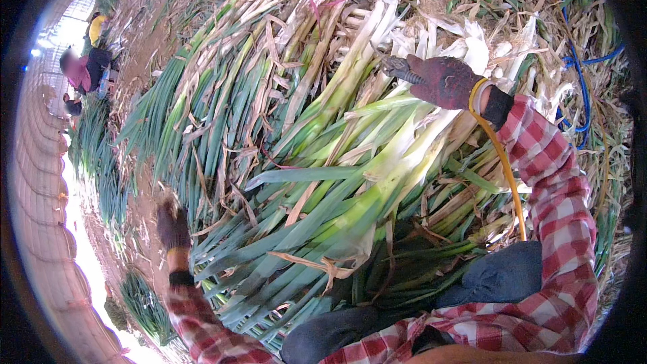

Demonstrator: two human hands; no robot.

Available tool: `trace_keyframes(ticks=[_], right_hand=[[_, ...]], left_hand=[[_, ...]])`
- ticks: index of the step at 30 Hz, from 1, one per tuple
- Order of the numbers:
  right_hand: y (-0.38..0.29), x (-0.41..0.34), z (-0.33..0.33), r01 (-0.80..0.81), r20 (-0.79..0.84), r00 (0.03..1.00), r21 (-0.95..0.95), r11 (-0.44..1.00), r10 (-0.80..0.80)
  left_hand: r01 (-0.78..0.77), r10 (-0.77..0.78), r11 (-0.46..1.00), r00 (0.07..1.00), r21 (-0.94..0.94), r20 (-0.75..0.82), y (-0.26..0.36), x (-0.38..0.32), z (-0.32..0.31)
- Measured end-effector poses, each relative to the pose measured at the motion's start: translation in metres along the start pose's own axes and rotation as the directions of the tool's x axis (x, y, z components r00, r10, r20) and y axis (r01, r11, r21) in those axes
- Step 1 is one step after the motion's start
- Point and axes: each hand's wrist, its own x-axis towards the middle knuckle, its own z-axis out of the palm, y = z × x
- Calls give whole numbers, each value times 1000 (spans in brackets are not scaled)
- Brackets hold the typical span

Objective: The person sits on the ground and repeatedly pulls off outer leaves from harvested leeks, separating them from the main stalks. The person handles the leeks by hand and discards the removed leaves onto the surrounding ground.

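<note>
My right hand point(440, 81), in a dark, stained glove, is above the white stalk ends of a heap of long green onions point(323, 111). Grey, ridged shapes show at its fingertips; whether they are glove fingers or a small tool, I cannot tell. A yellow-orange hose point(505, 172) runs down from a band at that wrist towards my knee. Below the hand, a thick onion stalk point(394, 172) lies slantwise, pale at the top with wide green leaves at the lower left. My left hand point(173, 225), gloved and blurred, is beyond the leaf tips at the left, over bare soil.
A blue hose point(581, 81) loops over dry husks at the right. Red ties point(311, 5) lie among the stalks. More onion bundles point(144, 303) rest along the left by a curved plastic-sheet wall point(40, 202). Two people point(81, 68) are at the far left. My knees point(500, 273) border the heap.
</note>
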Motion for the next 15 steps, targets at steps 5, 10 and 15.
trace_keyframes(ticks=[5,10,15], right_hand=[[-17,-9,-3,124,-86,989,16,992,-122],[-49,-20,-2,250,8,968,66,966,-251],[-57,-7,-3,255,0,966,104,961,-257]], left_hand=[[-291,468,763,865,-577,182,232,67,89],[-451,491,865,663,-222,565,275,87,158],[-853,876,388,222,-350,429,215,104,189]])
